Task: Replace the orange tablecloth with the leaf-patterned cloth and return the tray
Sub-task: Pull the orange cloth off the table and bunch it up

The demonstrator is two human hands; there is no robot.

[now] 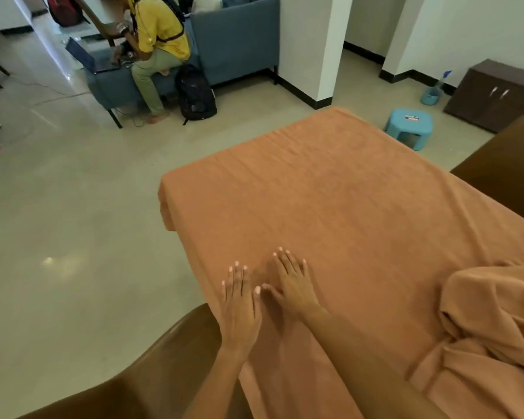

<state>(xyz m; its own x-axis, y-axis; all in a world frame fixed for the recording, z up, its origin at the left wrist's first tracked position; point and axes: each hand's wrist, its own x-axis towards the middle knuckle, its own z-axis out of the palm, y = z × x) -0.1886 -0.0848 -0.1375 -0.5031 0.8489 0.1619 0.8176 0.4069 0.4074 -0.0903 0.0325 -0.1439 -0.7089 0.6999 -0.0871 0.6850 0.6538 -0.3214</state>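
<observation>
**Orange tablecloth on table, both hands flat upon it**

Orange woven tablecloth [330, 201] was recorded spread over a rectangular table, smooth across the far and middle parts, bunched in loose folds at the near right corner [490, 316]. Left hand [241, 309] was laid palm down near the table's left edge, fingers straight and slightly spread, nothing gripped. Right hand [294, 285] was laid palm down just beside it, fingers spread flat on the cloth, nothing pinched. Brown curved chair back [139, 373] was noted at the near left, touching the draped cloth edge. Light blue plastic step stool [409, 127] stood on the pale tiled floor beyond the far corner. Dark wooden cabinet [496, 95] stood against the wall. Black backpack [195, 93] leaned by a grey-blue sofa [236, 40], where a seated person in a yellow shirt [158, 28] was bent forward.
</observation>
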